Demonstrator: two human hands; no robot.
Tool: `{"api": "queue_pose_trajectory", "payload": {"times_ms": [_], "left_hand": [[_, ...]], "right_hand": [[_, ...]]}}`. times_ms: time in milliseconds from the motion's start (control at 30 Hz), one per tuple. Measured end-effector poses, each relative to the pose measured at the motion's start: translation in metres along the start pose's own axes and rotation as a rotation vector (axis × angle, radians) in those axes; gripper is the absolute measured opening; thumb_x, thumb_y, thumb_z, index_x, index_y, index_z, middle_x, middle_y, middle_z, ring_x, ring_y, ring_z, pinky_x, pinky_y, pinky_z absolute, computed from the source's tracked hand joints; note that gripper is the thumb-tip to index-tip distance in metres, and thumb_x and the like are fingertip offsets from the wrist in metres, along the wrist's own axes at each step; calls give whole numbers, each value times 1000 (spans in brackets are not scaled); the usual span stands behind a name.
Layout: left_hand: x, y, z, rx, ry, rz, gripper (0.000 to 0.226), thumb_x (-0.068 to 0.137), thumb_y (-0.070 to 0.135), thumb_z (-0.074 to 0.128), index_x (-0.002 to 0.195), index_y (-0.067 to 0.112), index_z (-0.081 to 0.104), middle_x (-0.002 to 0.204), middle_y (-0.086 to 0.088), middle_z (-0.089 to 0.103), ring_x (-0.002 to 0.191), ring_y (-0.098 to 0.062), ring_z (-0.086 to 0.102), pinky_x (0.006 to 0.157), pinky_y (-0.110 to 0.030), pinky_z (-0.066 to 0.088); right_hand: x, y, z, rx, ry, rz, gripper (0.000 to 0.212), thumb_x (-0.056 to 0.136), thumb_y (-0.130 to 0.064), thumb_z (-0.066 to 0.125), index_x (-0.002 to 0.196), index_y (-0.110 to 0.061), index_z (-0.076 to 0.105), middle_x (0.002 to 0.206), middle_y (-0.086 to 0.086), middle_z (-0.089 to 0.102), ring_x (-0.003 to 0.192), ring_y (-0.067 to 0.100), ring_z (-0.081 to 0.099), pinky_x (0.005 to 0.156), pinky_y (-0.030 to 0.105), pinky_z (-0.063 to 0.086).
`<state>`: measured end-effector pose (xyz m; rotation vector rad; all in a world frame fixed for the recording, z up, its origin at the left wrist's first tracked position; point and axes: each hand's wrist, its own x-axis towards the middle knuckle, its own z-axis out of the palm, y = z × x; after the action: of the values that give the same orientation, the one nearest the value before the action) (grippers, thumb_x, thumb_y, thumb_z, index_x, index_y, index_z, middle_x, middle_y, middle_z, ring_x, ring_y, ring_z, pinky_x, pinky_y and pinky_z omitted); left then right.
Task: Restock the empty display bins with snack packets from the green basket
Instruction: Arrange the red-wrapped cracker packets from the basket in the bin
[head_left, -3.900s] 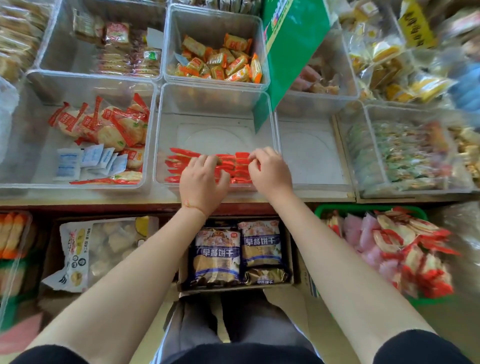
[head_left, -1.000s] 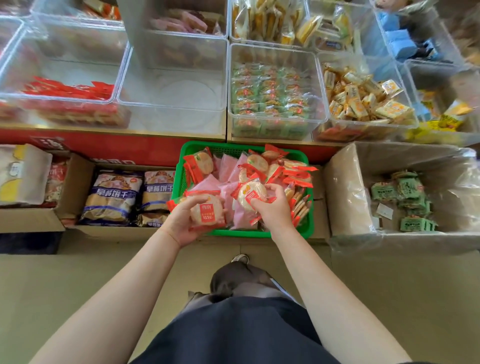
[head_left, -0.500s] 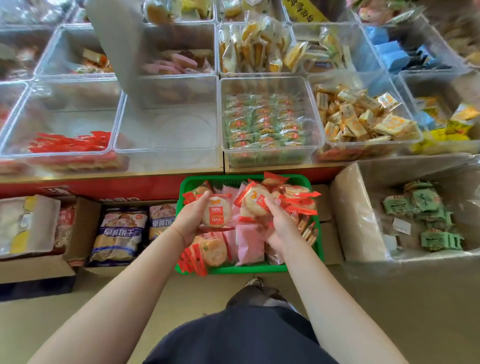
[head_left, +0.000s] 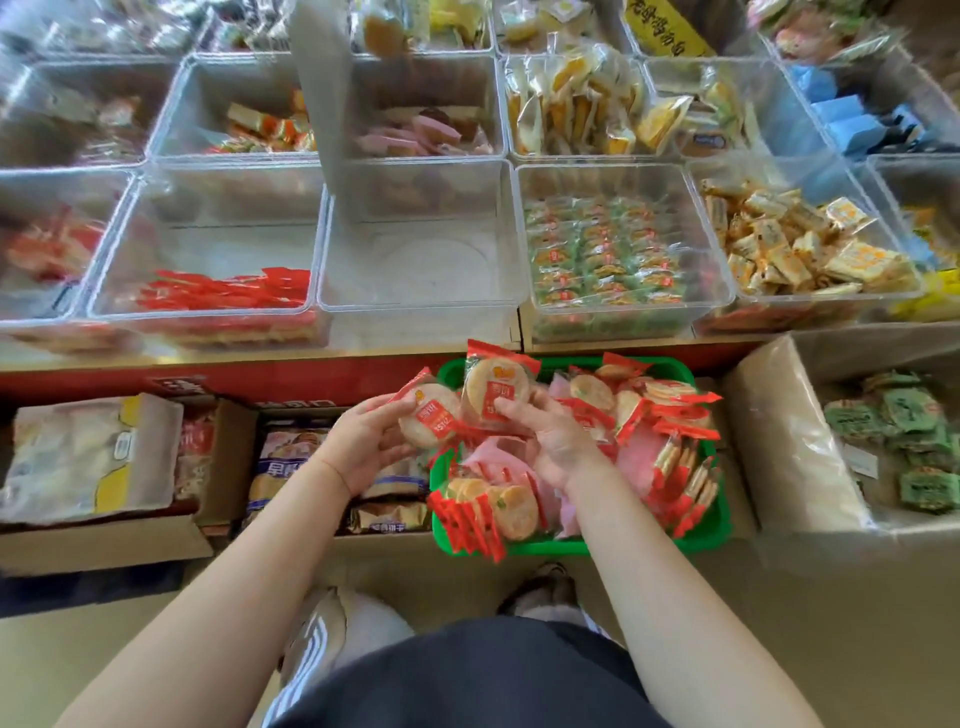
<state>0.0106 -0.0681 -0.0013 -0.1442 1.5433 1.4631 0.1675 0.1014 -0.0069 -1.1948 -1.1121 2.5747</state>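
Two round cracker packets are up out of the green basket (head_left: 701, 540) right now: we hold one packet (head_left: 430, 415) in our left hand (head_left: 363, 441), fingers curled round its edge, and a second packet (head_left: 496, 389) pinched in our right hand (head_left: 556, 441). Both sit just above the basket's near-left corner, not yet over any bin. Plenty more red-wrapped and pink packets fill the basket, so we judge most of the restock is left. Up on the table, the clear bin (head_left: 197, 312) left of centre has one neat row of red packets along its front wall, rest of its floor bare. The centre bin (head_left: 421, 306) next to it looks empty. The bin of green packets (head_left: 623, 312) on the right looks well stocked, and the yellow packets' bin (head_left: 810, 299) too. Cardboard boxes (head_left: 208, 535) of other snacks stand on the floor left of the basket.
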Motion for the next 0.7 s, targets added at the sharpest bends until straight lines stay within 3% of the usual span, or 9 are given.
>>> {"api": "queue_pose_trajectory", "payload": {"times_ms": [100, 167, 267, 333, 467, 533, 633, 700], "left_hand": [[-3, 20, -56, 5, -63, -1, 26, 91, 3, 60, 117, 3, 61, 91, -11, 74, 75, -19, 72, 60, -31, 60], [-4, 34, -104, 5, -84, 2, 29, 92, -2, 55, 120, -1, 58, 102, -17, 70, 84, -25, 69, 65, -36, 61], [-8, 63, -180, 10, -90, 8, 25, 91, -6, 52, 114, 1, 59, 89, -14, 70, 72, -22, 69, 56, -31, 58], [-9, 83, -229, 12, -92, 24, 25, 89, -8, 52, 109, 4, 61, 86, -12, 72, 71, -20, 71, 56, -30, 59], [-1, 117, -307, 59, -49, 49, 26, 86, 1, 67, 111, 2, 62, 95, -14, 72, 79, -21, 70, 59, -29, 57], [9, 129, -332, 94, -13, 65, 28, 82, 11, 75, 108, 6, 66, 96, -12, 72, 79, -20, 69, 63, -30, 54], [30, 145, -356, 141, 109, 171, 33, 72, 26, 85, 97, 9, 73, 93, -11, 76, 83, -26, 71, 72, -33, 55], [47, 158, -363, 181, 190, 250, 30, 71, 28, 86, 90, 9, 73, 85, -15, 75, 76, -26, 71, 75, -38, 55]], "right_hand": [[3, 21, 58, -47, -43, -19, 53, 82, -1, 71, 130, -12, 51, 111, 17, 66, 87, 26, 70, 64, 34, 59], [11, 39, 104, -33, -66, -32, 56, 81, -3, 71, 131, -15, 49, 115, 19, 65, 87, 29, 71, 77, 40, 61], [27, 62, 178, 2, -25, -25, 54, 83, -26, 77, 132, -14, 55, 116, 23, 56, 101, 38, 55, 98, 52, 51], [38, 75, 226, -69, 77, -29, 51, 88, -38, 72, 131, -12, 59, 112, 20, 60, 104, 37, 57, 94, 45, 53], [53, 91, 298, -242, 161, -64, 39, 86, -36, 73, 117, -12, 66, 108, 13, 74, 99, 29, 70, 91, 47, 54], [56, 94, 320, -271, 203, -73, 34, 85, -33, 75, 111, -12, 68, 108, 15, 73, 93, 28, 70, 80, 43, 56], [66, 91, 339, -289, 260, -89, 29, 85, -33, 76, 105, -15, 68, 103, 15, 73, 89, 28, 68, 77, 43, 52], [77, 84, 347, -307, 301, -106, 25, 85, -32, 75, 102, -16, 66, 94, 9, 73, 79, 21, 67, 64, 35, 49]]}}
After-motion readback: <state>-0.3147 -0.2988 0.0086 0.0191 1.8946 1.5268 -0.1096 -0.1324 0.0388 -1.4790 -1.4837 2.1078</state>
